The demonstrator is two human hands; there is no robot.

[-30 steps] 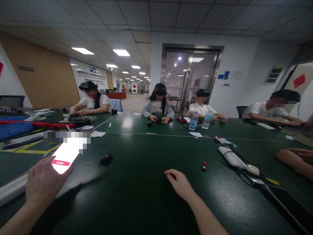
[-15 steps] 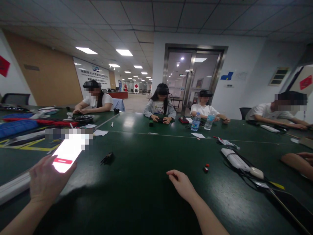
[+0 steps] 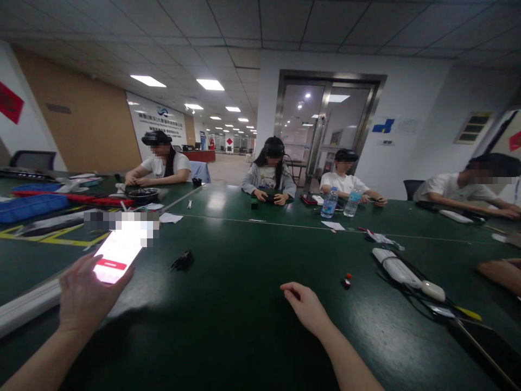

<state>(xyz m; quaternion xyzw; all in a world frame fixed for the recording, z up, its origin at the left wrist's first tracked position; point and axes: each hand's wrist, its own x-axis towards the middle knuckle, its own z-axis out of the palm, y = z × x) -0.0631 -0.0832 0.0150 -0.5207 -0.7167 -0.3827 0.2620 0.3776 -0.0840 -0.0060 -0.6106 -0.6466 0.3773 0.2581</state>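
Observation:
My left hand [image 3: 87,290] is wrapped round a smartphone [image 3: 118,252], thumb along one edge and fingers on the other. Its lit screen is washed out white, with a red bar near the bottom; its upper end is blurred out. My right hand [image 3: 305,307] rests on the dark green table [image 3: 228,326], fingers curled together and nothing visible in them. A small dark clip-like object [image 3: 181,260] lies between the hands, closer to the phone. To the right of my right hand is a small red and white object [image 3: 347,281], too small to name.
White power strips [image 3: 394,266] with black cables lie at right, near another person's hand [image 3: 500,274]. Two water bottles [image 3: 329,203] stand farther back. Blue trays [image 3: 35,207] are at left, and a long white bar [image 3: 28,307] lies beside my left forearm. Several people sit around the table.
The view has turned slightly left, so things sit a little farther right in the picture. Both hands keep their pose, the left still holding the smartphone.

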